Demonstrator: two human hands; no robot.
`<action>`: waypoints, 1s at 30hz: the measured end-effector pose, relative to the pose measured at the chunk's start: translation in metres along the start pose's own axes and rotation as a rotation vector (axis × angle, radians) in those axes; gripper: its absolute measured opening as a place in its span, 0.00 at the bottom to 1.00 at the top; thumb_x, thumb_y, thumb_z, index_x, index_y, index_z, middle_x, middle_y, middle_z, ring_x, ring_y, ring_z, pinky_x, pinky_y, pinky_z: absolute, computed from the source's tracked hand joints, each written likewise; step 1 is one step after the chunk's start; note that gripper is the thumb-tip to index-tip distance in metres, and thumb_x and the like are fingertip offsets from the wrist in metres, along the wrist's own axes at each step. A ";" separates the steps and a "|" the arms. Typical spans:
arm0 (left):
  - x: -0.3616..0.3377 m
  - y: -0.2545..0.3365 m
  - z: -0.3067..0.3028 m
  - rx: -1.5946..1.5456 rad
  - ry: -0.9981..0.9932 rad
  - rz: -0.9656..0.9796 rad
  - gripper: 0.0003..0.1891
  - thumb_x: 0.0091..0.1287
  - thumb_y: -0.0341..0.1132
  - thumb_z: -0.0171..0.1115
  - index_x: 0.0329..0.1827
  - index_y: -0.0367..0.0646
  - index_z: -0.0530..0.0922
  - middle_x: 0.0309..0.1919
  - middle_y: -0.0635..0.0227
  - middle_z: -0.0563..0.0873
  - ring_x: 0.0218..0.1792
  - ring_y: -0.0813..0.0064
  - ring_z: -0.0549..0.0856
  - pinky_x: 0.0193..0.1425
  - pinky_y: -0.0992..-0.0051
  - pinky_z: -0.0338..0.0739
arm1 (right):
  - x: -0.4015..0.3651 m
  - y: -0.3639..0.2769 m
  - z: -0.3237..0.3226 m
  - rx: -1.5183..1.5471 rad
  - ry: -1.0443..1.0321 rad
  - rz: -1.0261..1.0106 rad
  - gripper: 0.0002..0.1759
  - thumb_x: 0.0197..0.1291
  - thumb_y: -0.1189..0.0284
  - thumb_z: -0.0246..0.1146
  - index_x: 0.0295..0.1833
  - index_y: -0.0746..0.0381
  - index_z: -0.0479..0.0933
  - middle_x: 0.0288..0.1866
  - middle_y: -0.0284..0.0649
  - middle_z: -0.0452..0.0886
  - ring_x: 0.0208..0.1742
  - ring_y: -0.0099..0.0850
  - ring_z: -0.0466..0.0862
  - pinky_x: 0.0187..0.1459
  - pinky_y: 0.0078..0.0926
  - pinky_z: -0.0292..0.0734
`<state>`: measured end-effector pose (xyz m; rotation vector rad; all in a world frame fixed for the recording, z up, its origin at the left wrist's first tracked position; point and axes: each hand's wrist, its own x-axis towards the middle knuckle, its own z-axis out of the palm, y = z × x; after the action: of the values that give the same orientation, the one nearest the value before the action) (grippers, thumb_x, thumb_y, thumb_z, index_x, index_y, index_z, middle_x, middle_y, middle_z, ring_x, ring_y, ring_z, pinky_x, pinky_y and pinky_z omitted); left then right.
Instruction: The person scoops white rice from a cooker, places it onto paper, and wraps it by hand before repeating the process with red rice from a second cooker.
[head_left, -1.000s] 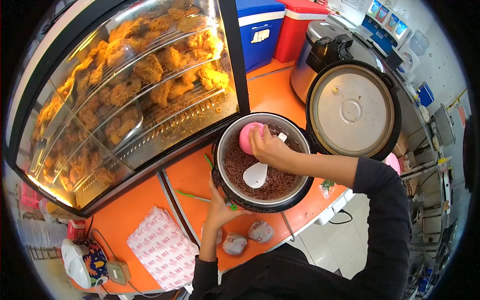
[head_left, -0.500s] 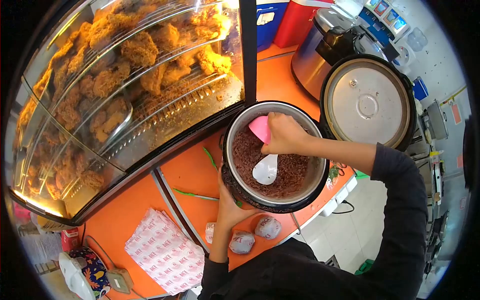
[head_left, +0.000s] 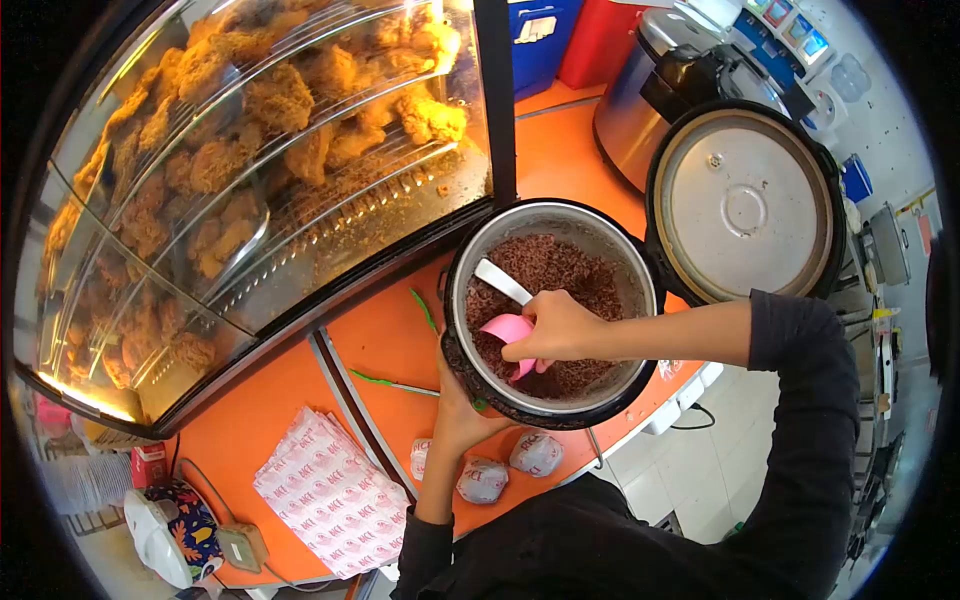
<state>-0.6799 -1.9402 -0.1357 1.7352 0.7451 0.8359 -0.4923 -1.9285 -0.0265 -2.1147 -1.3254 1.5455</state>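
Single head-worn fisheye view, aimed steeply down from close above my fingers [head_left: 516, 352]; my right hand [head_left: 560, 332] near frame centre, display case [head_left: 250, 180] beyond them.

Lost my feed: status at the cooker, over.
Right hand grips pink cup, dipped in rice. Left hand braces cooker. White paddle lies in rice by cup.

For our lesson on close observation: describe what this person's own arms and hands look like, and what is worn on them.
Both arms wear plain dark, near-black long sleeves. The right sleeve ends well short of the wrist, leaving the forearm bare; the left sleeve also stops above the wrist. The left hand and right hand are bare: no gloves, watch or rings show.
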 end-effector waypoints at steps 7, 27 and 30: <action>-0.010 -0.009 0.006 -0.175 0.003 -0.084 0.69 0.29 0.42 0.82 0.70 0.43 0.37 0.65 0.56 0.55 0.66 0.60 0.61 0.67 0.62 0.60 | -0.012 0.006 -0.041 -0.080 -0.234 -0.044 0.19 0.42 0.65 0.65 0.33 0.72 0.77 0.23 0.44 0.82 0.25 0.27 0.84 0.30 0.21 0.80; -0.021 0.007 0.033 -0.043 0.146 -0.039 0.55 0.33 0.37 0.79 0.64 0.37 0.53 0.59 0.53 0.62 0.62 0.57 0.65 0.66 0.63 0.58 | 0.011 0.032 -0.016 -0.137 -0.244 -0.272 0.15 0.38 0.68 0.66 0.28 0.70 0.75 0.18 0.43 0.78 0.20 0.28 0.81 0.22 0.25 0.75; -0.020 0.007 0.031 0.026 0.139 -0.007 0.57 0.31 0.39 0.80 0.65 0.37 0.52 0.59 0.53 0.62 0.62 0.57 0.64 0.66 0.63 0.57 | -0.001 0.028 -0.016 -0.075 -0.232 -0.198 0.16 0.38 0.68 0.66 0.29 0.70 0.75 0.19 0.44 0.78 0.20 0.27 0.81 0.22 0.25 0.75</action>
<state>-0.6650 -1.9747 -0.1400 1.7094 0.8577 0.9524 -0.4643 -1.9397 -0.0364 -1.8203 -1.6379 1.7198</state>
